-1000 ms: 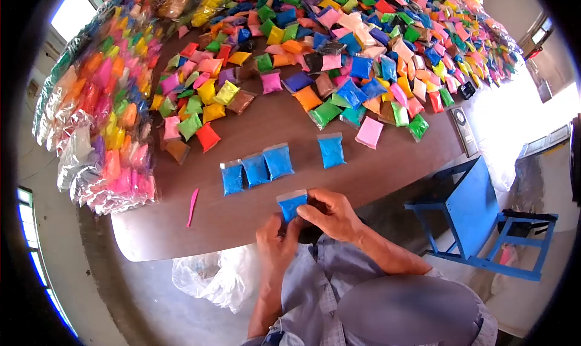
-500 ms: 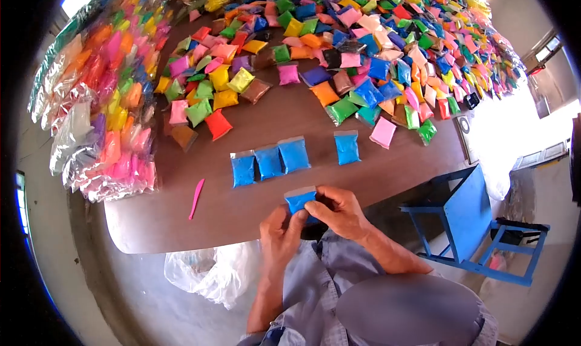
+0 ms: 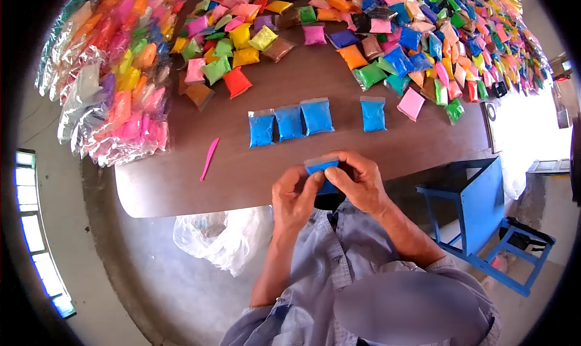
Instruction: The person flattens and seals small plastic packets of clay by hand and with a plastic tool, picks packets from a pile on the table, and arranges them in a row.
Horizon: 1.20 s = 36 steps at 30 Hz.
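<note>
While the left hand (image 3: 292, 196) and right hand (image 3: 362, 184) meet close to the body, a small blue-filled clear plastic packet (image 3: 327, 169) sits pinched between them. Landmark: the row of three flat blue-filled clear packets (image 3: 289, 123) lying side by side on the brown table (image 3: 158, 191). Held packet is on the person's side of that row, in front of its right-hand end. Grip same on both hands: thumb on the near face, fingers curled behind, packet pressed in between. Neither hand is nearer; left is at its left edge, right at its right edge. Its clear top strip (image 3: 319, 161) runs side to side and faces the row; long axis seems to run from there toward the body, but thumbs cover part of the lower half, so not certain. Can't tell if it touches the table.

Rest, from the row: single blue clear packet (image 3: 374, 115) to the right, apart; pale pink square packet (image 3: 411, 104) farther right; slim pink knife-shaped tool (image 3: 209, 159) left and nearer the body; heap of multicoloured packets (image 3: 436, 40) beyond, rightward; large clear bags of bright packets (image 3: 118, 85) far left.
</note>
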Each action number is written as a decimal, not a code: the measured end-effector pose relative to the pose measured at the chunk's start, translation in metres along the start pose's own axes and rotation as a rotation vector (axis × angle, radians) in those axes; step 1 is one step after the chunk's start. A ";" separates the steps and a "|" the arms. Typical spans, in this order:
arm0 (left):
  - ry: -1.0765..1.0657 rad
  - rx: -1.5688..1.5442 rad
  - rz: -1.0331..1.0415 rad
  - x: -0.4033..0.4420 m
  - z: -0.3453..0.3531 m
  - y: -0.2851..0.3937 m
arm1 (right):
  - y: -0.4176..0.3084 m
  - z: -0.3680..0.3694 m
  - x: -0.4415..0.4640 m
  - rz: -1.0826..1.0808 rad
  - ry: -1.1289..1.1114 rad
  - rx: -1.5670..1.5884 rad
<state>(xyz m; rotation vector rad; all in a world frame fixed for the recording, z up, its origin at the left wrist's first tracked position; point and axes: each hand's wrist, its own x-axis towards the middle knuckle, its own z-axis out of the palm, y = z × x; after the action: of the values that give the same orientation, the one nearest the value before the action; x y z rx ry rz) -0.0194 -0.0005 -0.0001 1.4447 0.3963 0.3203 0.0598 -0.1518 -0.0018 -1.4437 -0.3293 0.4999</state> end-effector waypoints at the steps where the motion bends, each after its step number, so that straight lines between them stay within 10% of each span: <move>1: 0.002 0.051 0.049 -0.001 0.001 -0.001 | 0.002 0.000 0.000 0.000 -0.001 0.006; 36: -0.077 0.051 -0.006 -0.001 -0.004 0.000 | -0.006 -0.006 0.003 -0.080 -0.084 -0.002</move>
<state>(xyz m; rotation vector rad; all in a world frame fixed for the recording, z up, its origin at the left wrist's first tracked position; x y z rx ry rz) -0.0226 0.0027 0.0000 1.5003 0.3485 0.2511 0.0661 -0.1560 0.0029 -1.4078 -0.4528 0.4956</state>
